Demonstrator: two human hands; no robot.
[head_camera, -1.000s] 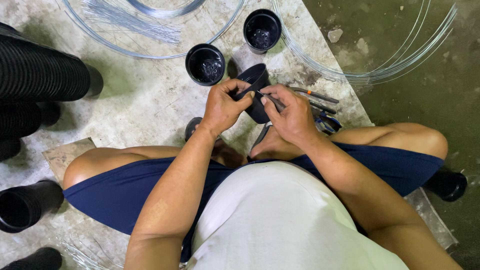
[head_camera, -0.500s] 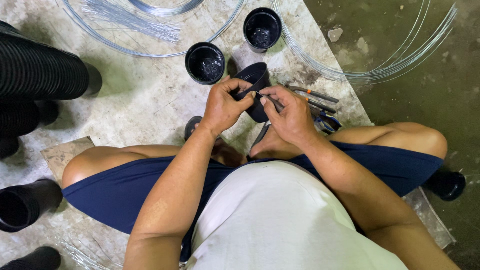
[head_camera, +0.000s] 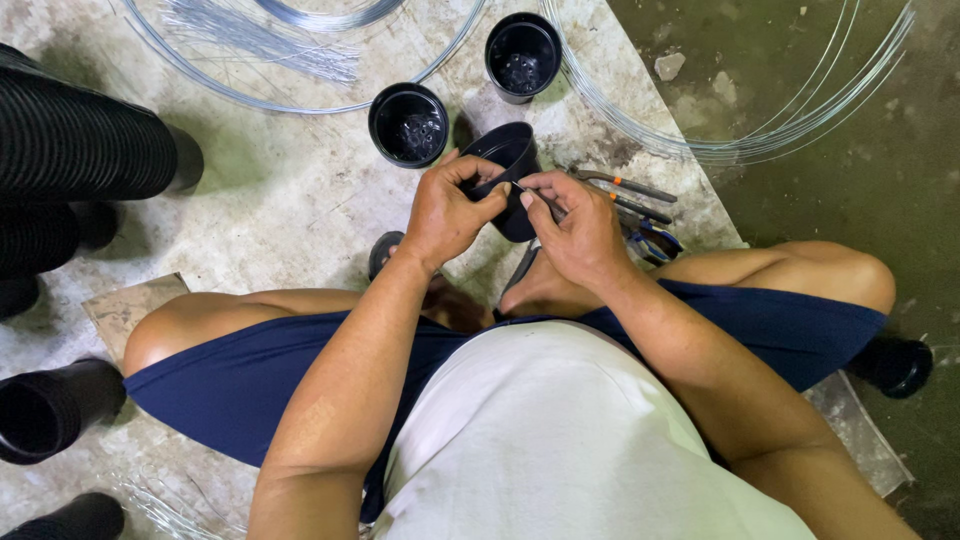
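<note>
Left hand (head_camera: 447, 215) gripping tilted black pot (head_camera: 508, 170) at twelve o'clock, right hand (head_camera: 578, 232) pinching apparently a thin wire (head_camera: 535, 194) at its rim; mid-threading, needing steady push through.

Single head-worn view, being aimed steeply down from above the seated person's torso. Both forearms and crossed legs are being framed close, filling the lower half. The left hand (head_camera: 445, 215) and right hand (head_camera: 580, 232) are being centred; the concrete floor (head_camera: 290, 200) is being covered beyond. No second view is being shared.
</note>
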